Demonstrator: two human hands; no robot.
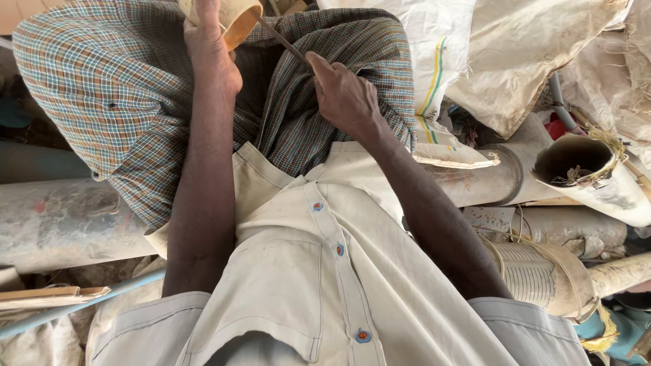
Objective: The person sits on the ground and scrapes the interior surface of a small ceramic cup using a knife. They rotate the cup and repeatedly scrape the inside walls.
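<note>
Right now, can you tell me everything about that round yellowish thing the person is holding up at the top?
The round yellowish hollow piece looks like wood or bamboo, pale outside and orange-tan inside. Only its lower part shows; the picture's top edge cuts off the rest. Its open mouth tilts towards the right. The left hand grips it from the left side, above the checked cloth. A thin dark stick-like tool, held by the right hand, reaches its rim; whether the tip goes inside is hard to tell.

Checked cloth (102,95) draped over the knees, cream shirt (305,271) w/ blue-orange buttons below it. Big grey pipe (61,224) on the left, more pipes right side, one open-ended white pipe (590,169) w/ straw stuck in it. Woven sacks (529,47) piled top right.
</note>
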